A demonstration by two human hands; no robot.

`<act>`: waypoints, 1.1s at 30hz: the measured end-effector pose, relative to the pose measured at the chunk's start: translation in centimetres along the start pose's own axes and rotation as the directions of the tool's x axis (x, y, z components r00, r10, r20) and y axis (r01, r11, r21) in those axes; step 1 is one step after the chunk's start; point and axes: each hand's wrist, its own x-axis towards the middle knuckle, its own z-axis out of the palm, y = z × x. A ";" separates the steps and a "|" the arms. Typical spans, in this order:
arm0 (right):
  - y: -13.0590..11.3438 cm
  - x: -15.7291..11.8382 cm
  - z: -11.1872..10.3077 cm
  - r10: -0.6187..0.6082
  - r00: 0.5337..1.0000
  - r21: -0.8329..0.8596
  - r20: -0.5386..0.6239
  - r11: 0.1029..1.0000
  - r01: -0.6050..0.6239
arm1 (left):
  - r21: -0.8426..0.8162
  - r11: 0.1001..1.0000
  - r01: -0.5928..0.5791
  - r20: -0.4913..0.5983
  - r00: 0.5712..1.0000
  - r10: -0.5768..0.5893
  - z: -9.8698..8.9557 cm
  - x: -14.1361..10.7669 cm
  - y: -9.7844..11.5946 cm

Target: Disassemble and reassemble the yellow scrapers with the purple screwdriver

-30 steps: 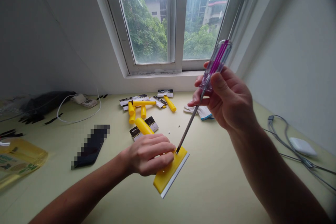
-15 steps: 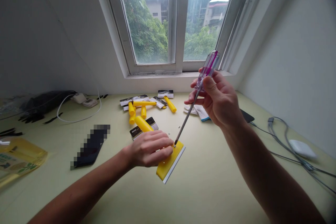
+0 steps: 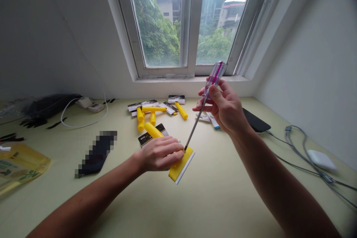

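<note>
My left hand [image 3: 163, 154] is closed around a yellow scraper [image 3: 181, 164], its wide head with a pale blade edge angled toward the lower right. The scraper's yellow handle sticks out beyond my knuckles at the upper left. In my right hand [image 3: 225, 104] is a screwdriver [image 3: 214, 76] with a clear handle and a purple stripe, gripped between thumb and fingers. Its long metal shaft slants down to the left, and the tip meets a small screw on the scraper head beside my left fingertips. My fingers hide part of the head.
Several yellow handles [image 3: 153, 109] and black-and-white cards [image 3: 176, 99] lie at the back. White gloves [image 3: 212, 119] are behind my right hand. A dark phone-like device [image 3: 255, 120], cables [image 3: 304, 156] and a white case [image 3: 321, 159] lie right; a yellow bottle [image 3: 23, 167] lies left.
My right hand and the screwdriver have shifted a little left and down. The scraper head has moved slightly up, with the tip still at the screw.
</note>
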 end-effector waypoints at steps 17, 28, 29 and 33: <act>-0.3 -0.1 0.1 0.010 1.000 -0.010 0.004 1.000 -0.010 | -0.017 1.000 0.005 0.007 1.000 -0.004 0.3 -0.2 0.1; -0.3 0.0 0.0 0.003 1.000 -0.048 0.010 0.999 -0.003 | -0.014 1.000 0.007 -0.006 1.000 -0.007 0.3 -0.2 0.1; -0.3 -0.1 0.0 0.001 1.000 -0.046 0.008 0.999 0.000 | -0.014 1.000 0.006 -0.009 1.000 -0.006 0.3 -0.2 0.1; -0.2 -0.1 0.0 -0.011 1.000 -0.022 0.000 1.000 0.011 | -0.023 1.000 0.008 -0.022 1.000 -0.009 0.3 -0.2 0.1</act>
